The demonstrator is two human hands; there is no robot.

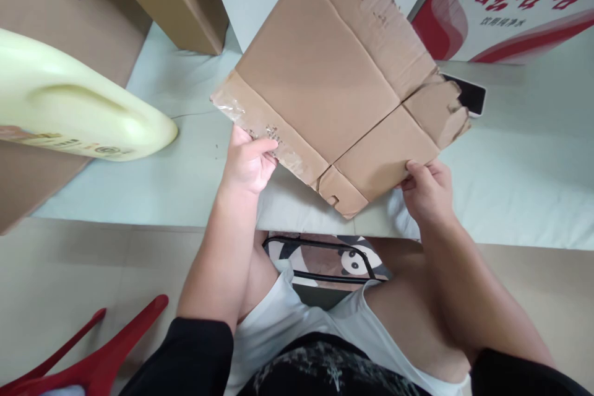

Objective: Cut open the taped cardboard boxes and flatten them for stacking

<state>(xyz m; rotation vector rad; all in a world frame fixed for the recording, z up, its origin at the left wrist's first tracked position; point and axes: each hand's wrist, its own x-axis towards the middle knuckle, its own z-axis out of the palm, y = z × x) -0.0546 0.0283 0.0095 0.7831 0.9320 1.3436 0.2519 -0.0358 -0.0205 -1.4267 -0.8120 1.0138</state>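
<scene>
Both hands hold up a flattened piece of brown cardboard [315, 68], tilted cornerwise above the cloth-covered table. My left hand [252, 159] grips its lower left edge, thumb lying on the near face beside torn, taped patches. On the lower right edge, my right hand [429, 190] pinches a flap between thumb and curled fingers. Creases cross the sheet, and its upper right and right edges are ragged. Behind the right corner lies a phone [471, 98] with a dark screen, partly hidden by the cardboard.
A pale yellow bottle [88, 99] juts in from the left, near a large carton [93, 6]. A narrow brown box [180, 6] and a red-and-white carton [520, 12] stand at the back. The pale cloth [524, 161] covers the table; a red plastic frame [125, 340] is at lower left.
</scene>
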